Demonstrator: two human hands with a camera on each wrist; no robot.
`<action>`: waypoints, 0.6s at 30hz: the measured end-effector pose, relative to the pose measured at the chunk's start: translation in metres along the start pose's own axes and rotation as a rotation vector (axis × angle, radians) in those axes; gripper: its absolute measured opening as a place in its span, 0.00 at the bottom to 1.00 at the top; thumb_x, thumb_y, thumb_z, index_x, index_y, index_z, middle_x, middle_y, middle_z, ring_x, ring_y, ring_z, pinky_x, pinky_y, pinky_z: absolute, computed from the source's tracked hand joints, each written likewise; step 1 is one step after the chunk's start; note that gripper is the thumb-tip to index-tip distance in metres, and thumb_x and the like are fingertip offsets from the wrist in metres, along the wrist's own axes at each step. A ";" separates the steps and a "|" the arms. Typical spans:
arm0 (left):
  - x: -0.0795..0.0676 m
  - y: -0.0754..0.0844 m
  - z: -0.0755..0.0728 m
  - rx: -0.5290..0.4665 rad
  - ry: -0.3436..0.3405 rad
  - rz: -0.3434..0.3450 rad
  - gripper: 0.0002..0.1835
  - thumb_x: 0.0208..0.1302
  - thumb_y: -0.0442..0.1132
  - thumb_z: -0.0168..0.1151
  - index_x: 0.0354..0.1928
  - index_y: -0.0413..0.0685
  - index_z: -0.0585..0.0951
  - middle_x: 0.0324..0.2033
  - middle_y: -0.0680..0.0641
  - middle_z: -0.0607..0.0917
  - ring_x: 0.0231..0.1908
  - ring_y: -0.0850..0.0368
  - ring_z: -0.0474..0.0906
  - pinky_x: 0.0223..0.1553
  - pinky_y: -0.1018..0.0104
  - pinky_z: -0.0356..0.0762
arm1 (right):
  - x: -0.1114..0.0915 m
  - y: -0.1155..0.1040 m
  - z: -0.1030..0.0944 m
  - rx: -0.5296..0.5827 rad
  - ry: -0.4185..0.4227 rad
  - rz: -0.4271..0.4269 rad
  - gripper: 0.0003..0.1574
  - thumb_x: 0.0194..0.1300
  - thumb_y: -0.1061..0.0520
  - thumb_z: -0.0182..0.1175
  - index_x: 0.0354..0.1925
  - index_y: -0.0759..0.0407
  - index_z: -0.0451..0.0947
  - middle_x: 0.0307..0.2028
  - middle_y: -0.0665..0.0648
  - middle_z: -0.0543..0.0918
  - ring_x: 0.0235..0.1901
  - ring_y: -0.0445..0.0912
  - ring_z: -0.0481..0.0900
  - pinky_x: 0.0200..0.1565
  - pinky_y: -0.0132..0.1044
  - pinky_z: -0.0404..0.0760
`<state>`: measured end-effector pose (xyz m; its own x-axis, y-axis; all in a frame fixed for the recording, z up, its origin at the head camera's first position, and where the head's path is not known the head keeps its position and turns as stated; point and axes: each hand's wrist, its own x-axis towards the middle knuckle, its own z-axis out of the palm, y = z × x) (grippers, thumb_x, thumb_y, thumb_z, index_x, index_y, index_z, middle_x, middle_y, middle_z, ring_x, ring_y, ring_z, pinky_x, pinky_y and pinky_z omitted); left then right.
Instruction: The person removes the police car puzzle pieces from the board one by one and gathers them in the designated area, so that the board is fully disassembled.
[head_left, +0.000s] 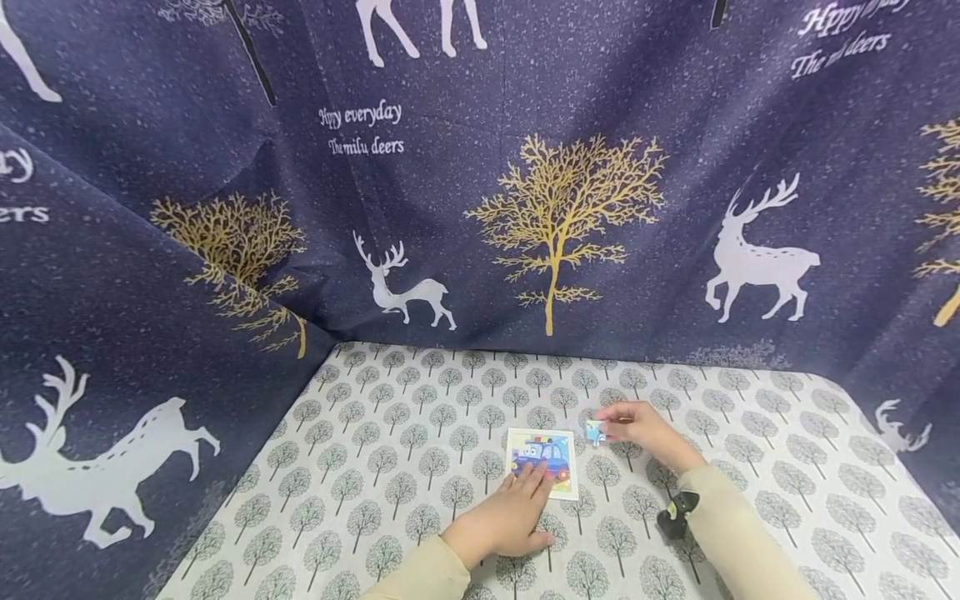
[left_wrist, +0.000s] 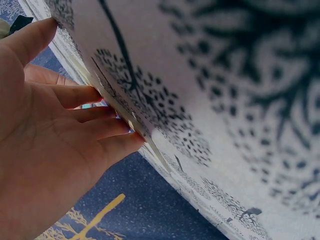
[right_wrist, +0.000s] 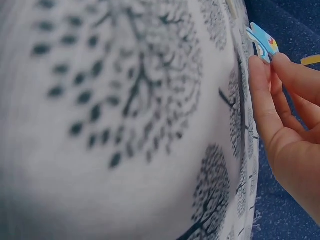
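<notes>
A square jigsaw puzzle (head_left: pixel 563 487) with a white border and a blue cartoon car lies flat on the table. Across its lower part rests my left hand (head_left: pixel 504 517), fingers straight and the thumb spread off to the side. In the left wrist view, the fingertips of the left hand (left_wrist: pixel 65 125) touch the puzzle's thin edge. Just right of the puzzle, my right hand (head_left: pixel 643 429) pinches a light-blue puzzle piece (head_left: pixel 595 432) between thumb and fingers. The right wrist view shows that piece (right_wrist: pixel 264 41) at the fingertips, close over the tablecloth.
A white tablecloth (head_left: pixel 390 467) printed with grey trees covers the table. Dark blue curtains (head_left: pixel 465 192) with deer and golden trees hang behind and at the left side. A small black device (head_left: pixel 677 515) sits at the right wrist.
</notes>
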<state>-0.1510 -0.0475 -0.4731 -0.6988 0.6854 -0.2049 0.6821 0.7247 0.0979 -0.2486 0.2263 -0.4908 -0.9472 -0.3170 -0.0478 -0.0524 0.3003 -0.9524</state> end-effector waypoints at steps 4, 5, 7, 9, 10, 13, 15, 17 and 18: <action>0.000 0.000 0.000 -0.001 -0.007 -0.005 0.44 0.66 0.61 0.54 0.73 0.41 0.56 0.73 0.40 0.53 0.72 0.44 0.49 0.68 0.50 0.58 | -0.002 0.000 0.001 -0.001 -0.006 0.007 0.18 0.63 0.66 0.60 0.50 0.76 0.76 0.51 0.72 0.79 0.39 0.52 0.85 0.44 0.40 0.84; 0.000 0.000 0.000 -0.001 -0.008 -0.006 0.44 0.66 0.61 0.54 0.73 0.41 0.56 0.73 0.41 0.53 0.72 0.45 0.49 0.68 0.50 0.58 | -0.002 0.000 0.001 -0.002 -0.008 0.006 0.18 0.63 0.66 0.59 0.49 0.76 0.76 0.50 0.72 0.79 0.39 0.52 0.85 0.44 0.40 0.84; 0.000 0.000 0.001 -0.004 -0.009 -0.005 0.43 0.66 0.61 0.54 0.73 0.41 0.56 0.73 0.41 0.53 0.72 0.45 0.49 0.68 0.50 0.57 | -0.002 0.000 0.001 -0.002 -0.004 0.009 0.17 0.62 0.67 0.60 0.49 0.76 0.76 0.49 0.71 0.80 0.39 0.53 0.85 0.44 0.40 0.84; 0.000 -0.001 0.002 -0.001 -0.008 -0.005 0.43 0.66 0.61 0.53 0.73 0.41 0.56 0.73 0.41 0.53 0.72 0.45 0.49 0.68 0.50 0.57 | -0.002 0.001 0.001 -0.011 -0.003 0.007 0.17 0.62 0.67 0.60 0.49 0.76 0.76 0.48 0.71 0.80 0.39 0.53 0.84 0.44 0.40 0.84; 0.000 -0.001 0.002 0.000 -0.008 -0.004 0.43 0.66 0.61 0.53 0.73 0.41 0.56 0.73 0.41 0.53 0.72 0.45 0.49 0.68 0.50 0.57 | -0.002 0.001 0.001 -0.015 -0.002 0.006 0.17 0.61 0.67 0.60 0.48 0.76 0.76 0.47 0.71 0.80 0.39 0.53 0.84 0.43 0.40 0.84; 0.000 -0.001 0.001 0.005 -0.008 -0.002 0.43 0.66 0.61 0.53 0.73 0.40 0.56 0.73 0.40 0.53 0.72 0.44 0.49 0.68 0.50 0.57 | -0.001 0.001 0.002 -0.037 0.002 -0.004 0.17 0.61 0.67 0.61 0.47 0.76 0.77 0.43 0.69 0.82 0.38 0.54 0.84 0.43 0.40 0.84; -0.001 0.000 0.001 0.002 -0.008 -0.004 0.43 0.66 0.60 0.53 0.73 0.40 0.56 0.73 0.40 0.53 0.72 0.44 0.49 0.69 0.50 0.56 | -0.001 0.002 0.002 -0.053 0.011 -0.014 0.16 0.60 0.66 0.62 0.46 0.75 0.78 0.41 0.68 0.83 0.38 0.54 0.84 0.42 0.41 0.84; -0.001 0.000 0.000 -0.001 -0.009 -0.006 0.43 0.66 0.60 0.53 0.73 0.40 0.56 0.73 0.40 0.53 0.72 0.44 0.49 0.69 0.50 0.56 | -0.001 0.002 0.002 -0.080 0.016 -0.032 0.16 0.60 0.66 0.62 0.46 0.75 0.78 0.40 0.68 0.83 0.37 0.55 0.84 0.41 0.41 0.85; -0.001 0.000 0.000 -0.005 -0.010 -0.006 0.43 0.66 0.60 0.53 0.73 0.40 0.56 0.73 0.40 0.53 0.72 0.44 0.49 0.69 0.50 0.56 | 0.000 0.002 0.002 -0.092 0.023 -0.033 0.16 0.60 0.66 0.62 0.46 0.74 0.78 0.40 0.68 0.83 0.37 0.54 0.84 0.41 0.41 0.85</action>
<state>-0.1503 -0.0482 -0.4727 -0.7006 0.6802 -0.2158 0.6767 0.7292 0.1015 -0.2477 0.2251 -0.4938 -0.9515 -0.3077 -0.0088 -0.1115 0.3714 -0.9217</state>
